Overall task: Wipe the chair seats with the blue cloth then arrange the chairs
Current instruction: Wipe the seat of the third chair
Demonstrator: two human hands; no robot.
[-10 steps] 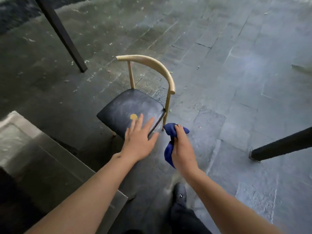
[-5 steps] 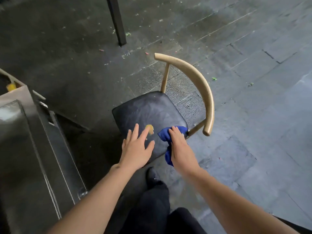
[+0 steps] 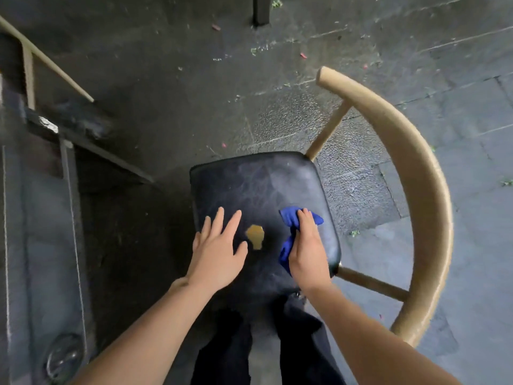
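A chair with a dusty black seat and a curved tan wooden backrest stands right below me. A yellowish patch shows on the seat between my hands. My left hand lies flat on the seat's left side, fingers spread, holding nothing. My right hand presses a crumpled blue cloth onto the seat's right side; part of the cloth hangs out under my palm.
A dark table with a metal frame fills the left side. A black post stands at the top. The stone floor is littered with small debris. My dark trouser legs are below the seat.
I have stepped closer, so the chair now sits directly beneath me. Both hands moved forward onto the seat, and the cloth went from hanging beside the chair to resting on the seat.
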